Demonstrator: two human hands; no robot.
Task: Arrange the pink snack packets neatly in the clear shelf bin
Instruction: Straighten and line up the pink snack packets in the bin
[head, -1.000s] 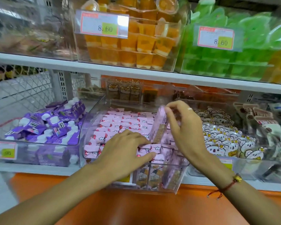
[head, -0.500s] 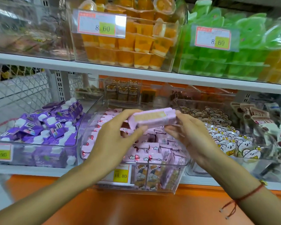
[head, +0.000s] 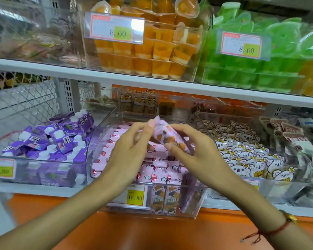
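Both hands hold one pink snack packet above the clear shelf bin. The left hand pinches its upper left end, and the right hand grips its lower right part, so the packet lies tilted. Below it, rows of pink packets fill the bin, which carries a yellow 15.80 price tag. Purple drink pouches fill the bin to the left, white bear-faced packets the bin to the right. Orange jelly cups and green jelly cups stand on the shelf above.
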